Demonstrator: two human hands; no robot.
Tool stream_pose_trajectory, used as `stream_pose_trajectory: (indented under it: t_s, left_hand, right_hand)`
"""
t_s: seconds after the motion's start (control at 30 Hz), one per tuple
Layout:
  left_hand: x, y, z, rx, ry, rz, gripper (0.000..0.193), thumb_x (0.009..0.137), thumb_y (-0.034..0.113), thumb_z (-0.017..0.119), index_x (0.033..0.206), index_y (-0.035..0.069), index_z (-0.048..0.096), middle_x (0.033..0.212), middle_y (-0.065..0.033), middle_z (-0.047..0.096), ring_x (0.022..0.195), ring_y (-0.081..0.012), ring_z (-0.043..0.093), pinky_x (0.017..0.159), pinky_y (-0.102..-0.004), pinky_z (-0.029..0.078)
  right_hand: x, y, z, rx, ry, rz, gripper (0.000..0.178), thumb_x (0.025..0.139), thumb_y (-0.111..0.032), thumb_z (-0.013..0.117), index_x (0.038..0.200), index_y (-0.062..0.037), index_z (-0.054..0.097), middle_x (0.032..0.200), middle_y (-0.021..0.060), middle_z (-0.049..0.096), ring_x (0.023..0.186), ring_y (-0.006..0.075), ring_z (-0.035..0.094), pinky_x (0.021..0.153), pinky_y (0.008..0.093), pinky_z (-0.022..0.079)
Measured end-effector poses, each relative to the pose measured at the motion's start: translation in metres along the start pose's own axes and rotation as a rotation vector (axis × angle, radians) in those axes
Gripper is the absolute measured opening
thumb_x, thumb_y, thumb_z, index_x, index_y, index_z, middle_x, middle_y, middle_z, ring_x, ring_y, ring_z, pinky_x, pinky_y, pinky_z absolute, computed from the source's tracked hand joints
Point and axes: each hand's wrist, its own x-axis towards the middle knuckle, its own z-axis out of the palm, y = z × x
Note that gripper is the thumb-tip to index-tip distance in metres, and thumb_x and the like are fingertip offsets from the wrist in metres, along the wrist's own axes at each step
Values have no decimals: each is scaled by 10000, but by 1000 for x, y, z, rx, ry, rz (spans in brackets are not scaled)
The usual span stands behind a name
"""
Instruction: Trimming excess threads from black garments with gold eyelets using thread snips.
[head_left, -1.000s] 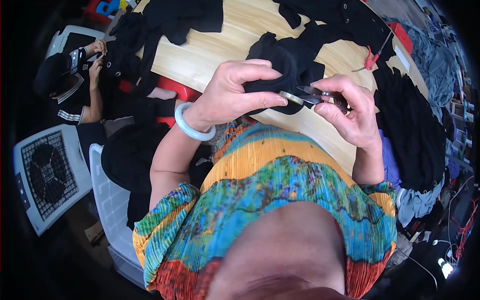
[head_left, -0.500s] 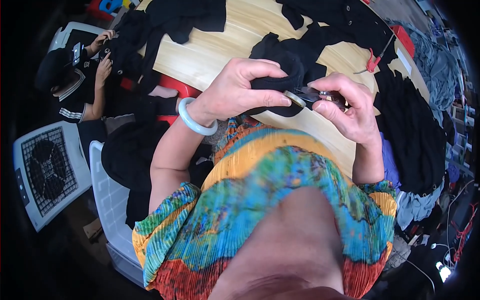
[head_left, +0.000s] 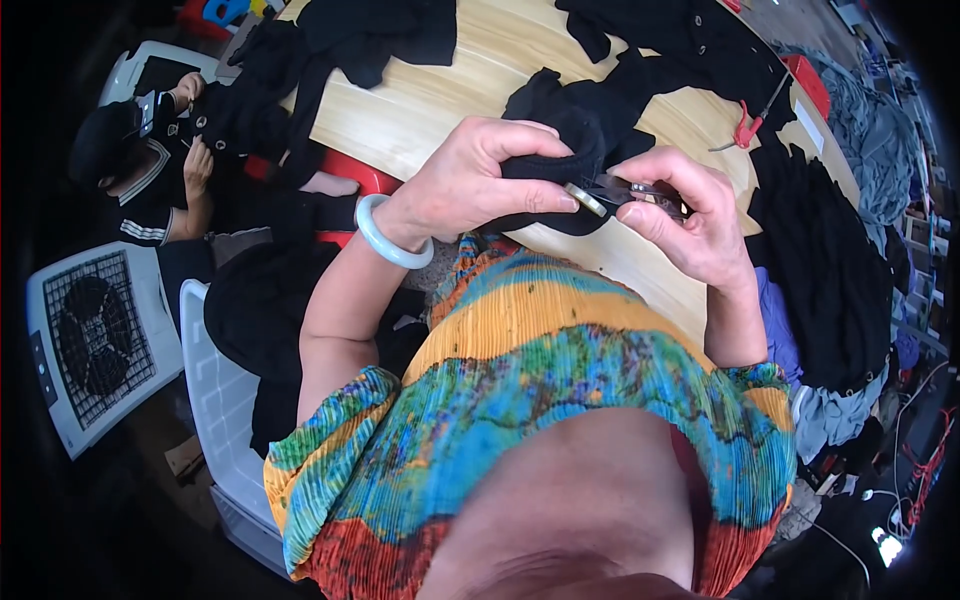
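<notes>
My left hand [head_left: 495, 178], wearing a pale bangle [head_left: 385, 235] at the wrist, pinches a black knit garment [head_left: 575, 120] between thumb and bent fingers. At the tip of that thumb a round, gold-rimmed button [head_left: 587, 200] stands edge-on against the cloth. My right hand [head_left: 695, 205] is closed round small dark thread snips [head_left: 655, 193]. Their blades point left and reach the cloth right beside the button. Whether the tips touch a thread is too small to make out.
More black garments [head_left: 690, 75] lie over the wooden table [head_left: 440, 110]. A red-handled tool [head_left: 745, 128] rests at the right. Across to the left, a person [head_left: 150, 170] handles black buttoned cloth. White plastic bin [head_left: 220, 400] stands at my left, dark clothes [head_left: 820, 260] at the right.
My right hand and the snips have shifted very slightly; the left hand keeps its pinch. My torso has moved a little, and the other person's hands have come down and inward.
</notes>
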Motion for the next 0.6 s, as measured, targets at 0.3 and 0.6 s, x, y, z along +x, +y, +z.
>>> stream_pose_trajectory:
  t_s: [0.3, 0.6]
  left_hand:
    - [-1, 2, -2, 34, 51, -27, 201, 682, 32, 665, 858, -29, 591, 757, -26, 573, 706, -74, 517, 627, -205, 414]
    - [0, -1, -3, 21, 63, -20, 225, 685, 45, 671, 880, -34, 590, 761, -23, 576, 703, -71, 517, 626, -203, 418]
  right_hand:
    - [-1, 3, 6, 66, 45, 24, 169, 707, -83, 652, 843, -5, 588, 665, 26, 552, 564, 66, 493, 472, 194, 365]
    - [-3, 11, 15, 353, 174, 122, 148, 730, -70, 637, 860, -18, 588, 709, -1, 572, 595, 28, 478, 498, 180, 374]
